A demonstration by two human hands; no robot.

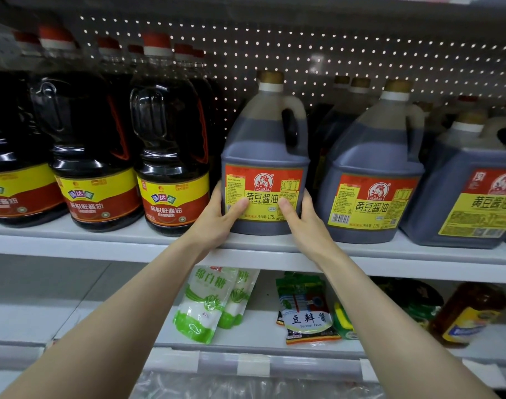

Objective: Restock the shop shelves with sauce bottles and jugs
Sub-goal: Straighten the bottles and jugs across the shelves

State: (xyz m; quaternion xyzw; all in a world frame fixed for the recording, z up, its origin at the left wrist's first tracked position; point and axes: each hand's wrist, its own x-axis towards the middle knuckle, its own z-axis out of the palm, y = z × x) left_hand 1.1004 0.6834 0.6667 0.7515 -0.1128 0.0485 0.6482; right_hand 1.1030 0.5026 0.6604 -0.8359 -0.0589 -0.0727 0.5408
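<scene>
While the grey translucent plastic jug of dark sauce [264,151], gold-capped and bearing a red and yellow label, stands upright at the front edge of the white metal shelf [102,240], you hold it from both sides. Your left hand [220,217] grips its left flank, thumb laid across the label, fingers wrapped round the side. Your right hand [302,217] grips the right flank likewise, thumb on the label. Just beside the jug, toward the shelf's right end, stands a second matching grey jug [370,174], not touching it. Toward the left end, near but apart, stands a dark clear-plastic bottle with a red cap [171,156]. On the lower white shelf [260,323] beneath lie green and white pouches [205,303] and a soybean paste packet [306,309].
</scene>
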